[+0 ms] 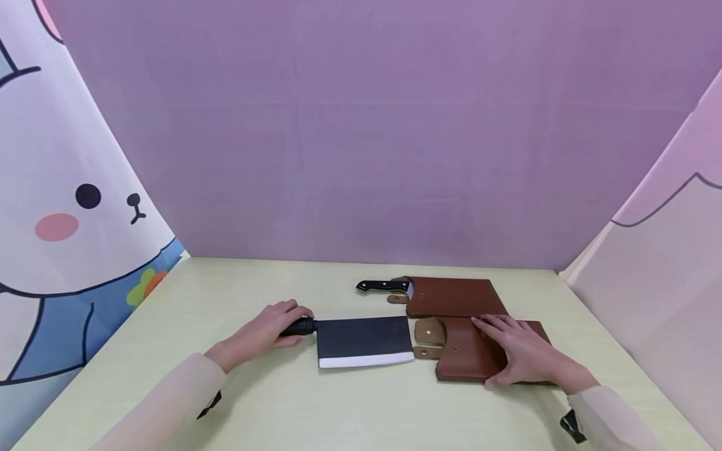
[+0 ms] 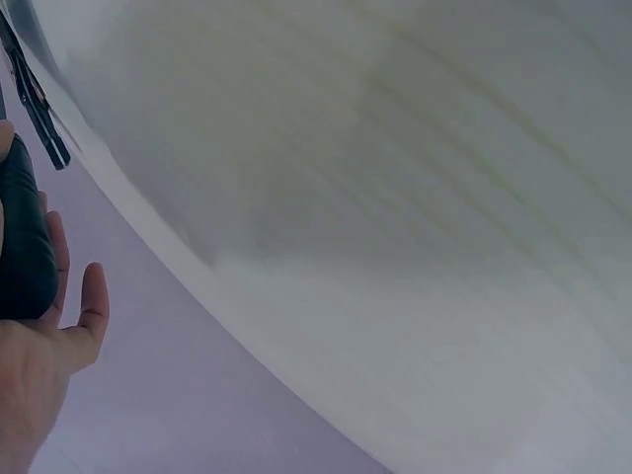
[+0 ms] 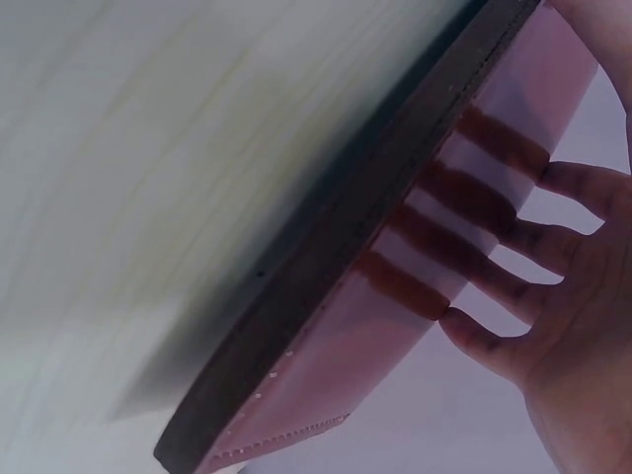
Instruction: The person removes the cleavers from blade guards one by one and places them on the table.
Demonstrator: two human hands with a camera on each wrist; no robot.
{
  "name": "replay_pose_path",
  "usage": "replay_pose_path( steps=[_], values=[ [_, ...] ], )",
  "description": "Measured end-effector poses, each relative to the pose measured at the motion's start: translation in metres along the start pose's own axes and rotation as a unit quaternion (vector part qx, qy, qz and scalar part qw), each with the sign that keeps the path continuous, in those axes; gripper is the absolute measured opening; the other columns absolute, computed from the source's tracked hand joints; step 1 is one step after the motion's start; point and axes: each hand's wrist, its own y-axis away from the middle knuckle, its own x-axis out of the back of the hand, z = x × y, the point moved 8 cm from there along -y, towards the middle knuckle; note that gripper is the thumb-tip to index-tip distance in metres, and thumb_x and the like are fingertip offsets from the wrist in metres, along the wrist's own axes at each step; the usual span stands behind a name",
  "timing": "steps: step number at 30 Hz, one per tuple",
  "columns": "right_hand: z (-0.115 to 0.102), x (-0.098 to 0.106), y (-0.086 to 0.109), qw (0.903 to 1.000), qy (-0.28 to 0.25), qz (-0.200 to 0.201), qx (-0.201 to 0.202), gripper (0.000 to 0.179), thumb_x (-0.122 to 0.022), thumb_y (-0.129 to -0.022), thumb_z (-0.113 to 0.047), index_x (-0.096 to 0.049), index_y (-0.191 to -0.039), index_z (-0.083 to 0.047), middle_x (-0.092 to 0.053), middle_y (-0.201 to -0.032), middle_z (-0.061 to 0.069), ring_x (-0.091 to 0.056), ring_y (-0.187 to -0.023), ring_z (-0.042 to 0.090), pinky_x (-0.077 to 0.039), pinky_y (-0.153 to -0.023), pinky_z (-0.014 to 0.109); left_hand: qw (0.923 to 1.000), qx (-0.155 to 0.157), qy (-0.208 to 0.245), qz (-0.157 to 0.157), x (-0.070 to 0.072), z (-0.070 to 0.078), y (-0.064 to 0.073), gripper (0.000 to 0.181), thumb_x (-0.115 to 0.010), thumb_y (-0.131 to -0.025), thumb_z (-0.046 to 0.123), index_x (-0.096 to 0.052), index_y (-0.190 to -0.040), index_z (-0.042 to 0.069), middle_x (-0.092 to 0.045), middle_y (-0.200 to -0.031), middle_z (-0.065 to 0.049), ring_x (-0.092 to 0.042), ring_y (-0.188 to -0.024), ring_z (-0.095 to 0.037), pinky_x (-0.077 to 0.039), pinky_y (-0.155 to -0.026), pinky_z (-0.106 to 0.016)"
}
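Observation:
A cleaver with a dark blade and bright edge lies in the middle of the table, its blade pointing right. My left hand grips its black handle from the left. Just right of the blade is a brown leather knife sheath, its strap and snap flap facing the cleaver. My right hand rests on this sheath with fingers spread. In the right wrist view, the fingertips touch the smooth leather face.
Behind the near sheath lies a second brown sheath, with a riveted black knife handle sticking out of its left end. A purple cloth backdrop rises behind the table, and printed cloths hang on both sides.

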Motion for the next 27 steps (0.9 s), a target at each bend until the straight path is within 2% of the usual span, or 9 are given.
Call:
replay_pose_path(
  steps=[15, 20, 27],
  values=[
    [-0.006, -0.008, -0.008, 0.9998, -0.006, -0.018, -0.002, 0.109, -0.073, -0.051, -0.069, -0.041, -0.137, -0.011, -0.046, -0.133, 0.016, -0.043, -0.118, 0.034, -0.036, -0.086, 0.058, 0.9998, -0.014, -0.008, 0.007, 0.013, -0.012, 0.015, 0.035, -0.067, -0.083, 0.026, -0.054, -0.116, 0.02, -0.052, -0.097, 0.009, -0.047, -0.081, -0.006, -0.042, -0.072, -0.033],
    [-0.009, -0.008, -0.01, 0.9996, -0.011, -0.024, -0.004, 0.109, -0.073, -0.051, -0.069, -0.041, -0.137, -0.01, -0.046, -0.134, 0.017, -0.043, -0.119, 0.036, -0.034, -0.088, 0.059, 0.9996, -0.023, -0.004, 0.013, 0.017, -0.017, 0.02, 0.035, -0.067, -0.082, 0.023, -0.055, -0.115, 0.018, -0.052, -0.095, 0.01, -0.046, -0.078, -0.005, -0.041, -0.069, -0.029],
    [-0.012, -0.01, -0.013, 0.9994, -0.014, -0.03, -0.001, 0.108, -0.071, -0.052, -0.072, -0.041, -0.137, -0.011, -0.045, -0.134, 0.016, -0.043, -0.119, 0.037, -0.033, -0.09, 0.061, 0.9997, -0.021, 0.007, 0.012, 0.021, -0.023, 0.028, 0.034, -0.067, -0.082, 0.024, -0.055, -0.114, 0.02, -0.05, -0.094, 0.013, -0.044, -0.076, -0.003, -0.04, -0.068, -0.024]
  ],
)
